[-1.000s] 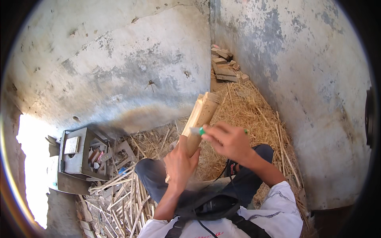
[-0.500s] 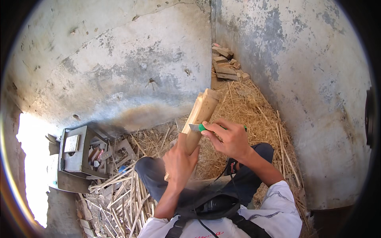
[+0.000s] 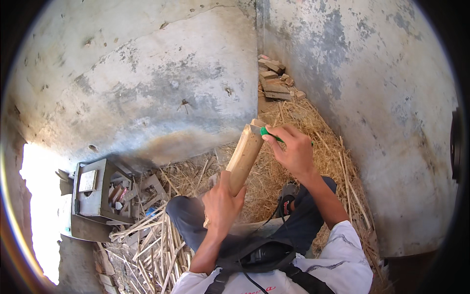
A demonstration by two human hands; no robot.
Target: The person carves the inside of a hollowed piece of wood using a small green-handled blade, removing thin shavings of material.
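Observation:
My left hand (image 3: 222, 202) is wrapped round the lower part of a pale piece of wood (image 3: 245, 156), which slants up and away from me to the right. In my right hand (image 3: 294, 151) is a green-handled utility knife (image 3: 265, 131). Its short blade lies against the wood close to the far end. The tail of the green handle sticks out behind my right fist. What the wood's lower end rests on is hidden by my left hand and leg.
Thin split sticks (image 3: 161, 250) lie heaped at my left. Beyond them stands a grey metal box (image 3: 93, 208) with odds and ends inside. Straw (image 3: 313, 137) covers the floor ahead and right, up to bricks (image 3: 276, 88) in the wall corner. A bare wall (image 3: 396, 122) rises at right.
My right hand has moved the knife up along the wood, from its middle to near the far end. The wood has tilted slightly; my left hand keeps its hold.

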